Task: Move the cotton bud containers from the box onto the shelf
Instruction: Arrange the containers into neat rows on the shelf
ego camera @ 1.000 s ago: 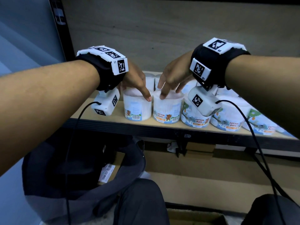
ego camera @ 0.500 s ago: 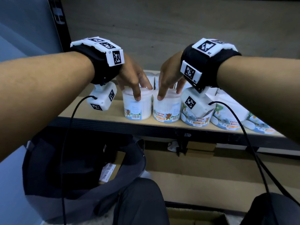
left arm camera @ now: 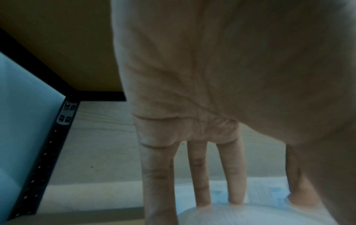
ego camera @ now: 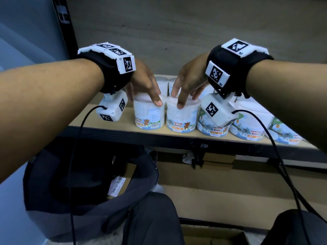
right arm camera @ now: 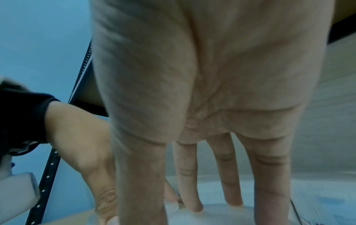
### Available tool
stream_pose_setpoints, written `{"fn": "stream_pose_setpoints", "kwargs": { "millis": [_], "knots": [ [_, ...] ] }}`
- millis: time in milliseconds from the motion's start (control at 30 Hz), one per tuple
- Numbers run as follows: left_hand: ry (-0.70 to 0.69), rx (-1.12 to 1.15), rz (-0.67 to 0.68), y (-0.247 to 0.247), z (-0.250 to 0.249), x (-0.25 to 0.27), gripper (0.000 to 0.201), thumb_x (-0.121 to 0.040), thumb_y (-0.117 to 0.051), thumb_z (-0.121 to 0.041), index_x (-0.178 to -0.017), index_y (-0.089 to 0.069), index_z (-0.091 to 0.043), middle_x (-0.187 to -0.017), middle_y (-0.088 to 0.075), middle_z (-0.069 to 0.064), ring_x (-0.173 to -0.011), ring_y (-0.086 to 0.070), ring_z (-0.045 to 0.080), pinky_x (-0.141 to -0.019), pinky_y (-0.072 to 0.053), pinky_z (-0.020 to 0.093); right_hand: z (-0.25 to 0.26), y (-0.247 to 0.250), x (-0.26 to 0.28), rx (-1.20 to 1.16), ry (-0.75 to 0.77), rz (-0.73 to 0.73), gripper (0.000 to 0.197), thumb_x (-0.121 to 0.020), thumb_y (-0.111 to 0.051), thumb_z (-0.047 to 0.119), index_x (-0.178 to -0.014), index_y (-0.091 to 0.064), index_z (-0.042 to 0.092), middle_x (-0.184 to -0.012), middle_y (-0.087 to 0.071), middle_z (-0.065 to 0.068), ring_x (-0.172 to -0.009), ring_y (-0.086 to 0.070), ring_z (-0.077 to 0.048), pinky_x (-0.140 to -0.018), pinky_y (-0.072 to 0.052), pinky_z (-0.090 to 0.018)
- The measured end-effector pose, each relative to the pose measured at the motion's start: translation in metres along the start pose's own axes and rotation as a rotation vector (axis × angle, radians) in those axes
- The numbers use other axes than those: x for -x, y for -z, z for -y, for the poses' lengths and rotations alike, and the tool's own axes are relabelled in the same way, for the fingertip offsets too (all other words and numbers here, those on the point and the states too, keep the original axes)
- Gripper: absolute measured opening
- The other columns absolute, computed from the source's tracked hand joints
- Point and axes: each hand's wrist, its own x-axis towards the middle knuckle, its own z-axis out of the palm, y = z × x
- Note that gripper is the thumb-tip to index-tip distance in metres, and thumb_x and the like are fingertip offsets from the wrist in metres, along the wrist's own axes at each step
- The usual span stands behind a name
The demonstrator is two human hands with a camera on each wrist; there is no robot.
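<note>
Two white cotton bud containers stand side by side at the left end of the wooden shelf (ego camera: 122,123). My left hand (ego camera: 147,93) rests from above on the left container (ego camera: 148,114), with straight fingers (left arm camera: 199,182) reaching its lid (left arm camera: 250,216). My right hand (ego camera: 186,92) rests the same way on the container beside it (ego camera: 182,119); its straight fingers (right arm camera: 231,175) touch that lid (right arm camera: 221,216). An open cardboard box (ego camera: 212,234) lies on the floor below, its inside hidden.
More cotton bud containers (ego camera: 247,129) line the shelf to the right, and others (ego camera: 162,84) stand behind. A black upright post (ego camera: 65,23) bounds the shelf on the left. A dark bag (ego camera: 53,191) sits on the floor under my left arm.
Both hands have stayed on the two lids; the fingers have shifted a little and the containers have barely moved.
</note>
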Motion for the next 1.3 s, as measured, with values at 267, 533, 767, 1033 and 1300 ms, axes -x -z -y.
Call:
{"fn": "stream_pose_setpoints", "kwargs": {
  "millis": [267,533,767,1033,1300],
  "knots": [
    [0.034,-0.006,-0.02,-0.001,-0.004,-0.005,0.078,-0.048,-0.09,-0.052,-0.111,-0.072,-0.011,-0.117,-0.059,0.006,-0.055,-0.07,0.018,-0.059,-0.058,0.033,-0.006,-0.002,-0.003,-0.057,0.031,0.0,0.056,-0.067,-0.089,0.013,-0.118,-0.071,0.025,-0.126,-0.062,-0.003,-0.113,-0.062,-0.02,-0.098,-0.053,-0.033],
    [0.077,-0.145,-0.105,0.003,-0.006,-0.014,0.092,-0.048,-0.084,-0.069,-0.113,-0.072,-0.004,-0.121,-0.068,0.017,-0.051,-0.068,0.021,-0.081,-0.057,0.033,-0.01,-0.004,-0.001,-0.078,0.057,0.001,0.057,-0.07,-0.087,0.013,-0.122,-0.068,0.025,-0.119,-0.063,0.001,-0.112,-0.061,-0.019,-0.098,-0.053,-0.032],
    [0.093,-0.177,-0.113,0.003,-0.009,-0.014,0.08,-0.05,-0.083,-0.069,-0.107,-0.076,-0.012,-0.117,-0.069,0.012,-0.057,-0.071,0.018,-0.086,-0.057,0.035,-0.011,-0.004,-0.002,-0.08,0.061,-0.003,0.058,-0.071,-0.087,0.013,-0.124,-0.068,0.024,-0.127,-0.061,-0.003,-0.114,-0.06,-0.021,-0.099,-0.052,-0.033],
    [0.111,-0.203,-0.086,0.004,-0.009,-0.014,0.089,-0.054,-0.08,-0.07,-0.115,-0.072,-0.006,-0.123,-0.067,0.013,-0.07,-0.073,0.022,-0.089,-0.056,0.036,-0.011,-0.003,-0.004,-0.055,0.064,0.017,0.062,-0.069,-0.088,0.018,-0.126,-0.066,0.028,-0.135,-0.058,-0.003,-0.114,-0.061,-0.021,-0.096,-0.053,-0.03],
    [0.13,-0.152,-0.064,0.004,-0.011,-0.012,0.076,-0.067,-0.077,-0.061,-0.124,-0.063,-0.012,-0.124,-0.062,0.008,-0.071,-0.066,0.022,-0.074,-0.059,0.036,-0.011,0.001,-0.003,-0.076,0.062,0.039,0.06,-0.072,-0.087,0.021,-0.127,-0.065,0.027,-0.137,-0.056,-0.002,-0.115,-0.061,-0.023,-0.1,-0.051,-0.032]
  ]
}}
